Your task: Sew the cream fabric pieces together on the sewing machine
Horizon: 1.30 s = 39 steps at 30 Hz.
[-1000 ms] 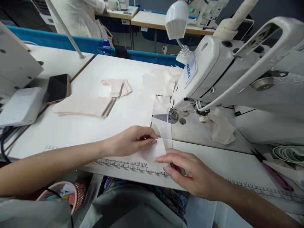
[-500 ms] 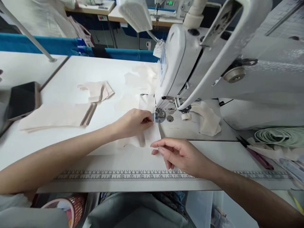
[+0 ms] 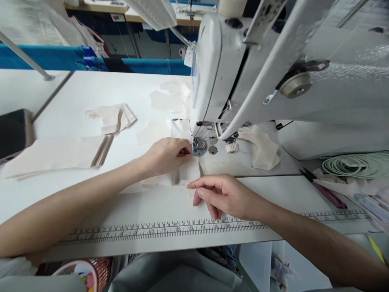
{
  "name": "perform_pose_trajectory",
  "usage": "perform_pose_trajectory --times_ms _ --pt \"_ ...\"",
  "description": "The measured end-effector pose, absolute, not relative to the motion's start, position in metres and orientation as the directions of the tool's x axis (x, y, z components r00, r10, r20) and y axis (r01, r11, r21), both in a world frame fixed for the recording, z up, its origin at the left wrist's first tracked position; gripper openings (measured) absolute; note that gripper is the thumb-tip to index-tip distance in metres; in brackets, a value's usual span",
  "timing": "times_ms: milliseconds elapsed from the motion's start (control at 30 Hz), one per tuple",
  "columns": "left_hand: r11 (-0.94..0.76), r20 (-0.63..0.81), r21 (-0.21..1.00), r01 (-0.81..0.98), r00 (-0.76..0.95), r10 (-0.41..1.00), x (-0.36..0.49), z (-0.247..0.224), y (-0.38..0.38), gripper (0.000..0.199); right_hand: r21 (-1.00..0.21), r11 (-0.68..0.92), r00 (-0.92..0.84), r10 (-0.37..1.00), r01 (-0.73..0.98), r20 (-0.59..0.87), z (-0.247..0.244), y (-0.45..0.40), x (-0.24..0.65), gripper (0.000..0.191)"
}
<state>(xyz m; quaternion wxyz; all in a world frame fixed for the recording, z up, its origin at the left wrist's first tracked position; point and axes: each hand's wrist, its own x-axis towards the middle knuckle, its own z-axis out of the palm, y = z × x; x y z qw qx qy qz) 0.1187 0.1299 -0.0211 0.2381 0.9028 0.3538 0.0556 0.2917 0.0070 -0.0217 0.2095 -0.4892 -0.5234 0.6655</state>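
Note:
My left hand [image 3: 168, 156] has its fingertips pinched together on a pale cream fabric piece [image 3: 190, 172], just left of the presser foot [image 3: 199, 145] of a white sewing machine [image 3: 206, 73]. Part of the fabric lies hidden under that hand. My right hand [image 3: 226, 196] is at the fabric's near edge, its index finger stretched out along the corner. The thumb sits below it and the other fingers curl loosely, apart from one another.
Left on the table lie a stack of cut fabric [image 3: 57, 156], a smaller folded bundle [image 3: 112, 117] and a dark box [image 3: 13, 134]. Fabric [image 3: 261, 148] lies under the machine arm. Snips [image 3: 326, 192] and coiled green cord [image 3: 355, 165] are at right. A printed ruler [image 3: 164, 230] runs along the front edge.
The camera view has shifted, so the table and machine sit further left in the picture. Both hands stay nearly in place at the fabric; the right fingers have moved slightly.

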Motion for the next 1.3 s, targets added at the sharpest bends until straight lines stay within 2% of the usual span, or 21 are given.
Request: perform_pose_trajectory --times_ms 333,567,633,700,733,800,833,900,967,1067,1300 --pt "-0.562 -0.142 0.468 0.682 0.686 0.714 0.121 -0.018 0.128 0.016 -0.901 -0.358 -0.429 0.793 0.246 -0.432 -0.023 0.005 0.294 0.032" --pt "-0.561 -0.145 0.455 0.692 0.679 0.720 0.121 -0.019 0.128 0.017 -0.873 -0.394 -0.447 0.751 0.286 -0.485 -0.018 0.005 0.296 0.035" --pt "-0.558 -0.153 0.448 0.698 0.675 0.722 0.122 -0.019 0.128 0.017 -0.874 -0.343 -0.462 0.749 0.343 -0.475 -0.016 0.006 0.299 0.035" --pt "-0.554 -0.162 0.443 0.705 0.671 0.724 0.122 -0.018 0.127 0.017 -0.871 -0.149 -0.423 0.828 0.468 -0.369 -0.018 0.009 0.302 0.034" --pt "-0.552 -0.165 0.443 0.707 0.669 0.724 0.122 -0.018 0.127 0.018 -0.828 0.000 -0.377 0.890 0.560 -0.255 -0.019 0.011 0.303 0.035" --pt "-0.546 -0.167 0.448 0.709 0.666 0.727 0.122 -0.018 0.127 0.018 -0.597 0.268 -0.299 0.953 0.756 0.050 -0.025 0.016 0.305 0.036" --pt "-0.543 -0.167 0.449 0.710 0.664 0.729 0.122 -0.018 0.127 0.018 -0.444 0.339 -0.291 0.941 0.829 0.175 -0.029 0.018 0.305 0.036" --pt "-0.542 -0.163 0.449 0.711 0.661 0.732 0.122 -0.018 0.127 0.018 -0.198 0.395 -0.331 0.898 0.897 0.291 -0.035 0.021 0.306 0.037" --pt "-0.547 -0.155 0.449 0.707 0.664 0.731 0.122 -0.019 0.127 0.018 -0.060 0.422 -0.387 0.872 0.905 0.302 -0.038 0.022 0.305 0.038" --pt "-0.556 -0.141 0.450 0.699 0.670 0.729 0.122 -0.019 0.127 0.019 0.046 0.439 -0.435 0.859 0.897 0.272 -0.037 0.021 0.302 0.038" --pt "-0.578 -0.127 0.436 0.690 0.683 0.720 0.121 -0.018 0.126 0.018 0.114 0.431 -0.446 0.875 0.895 0.189 -0.033 0.020 0.297 0.038"
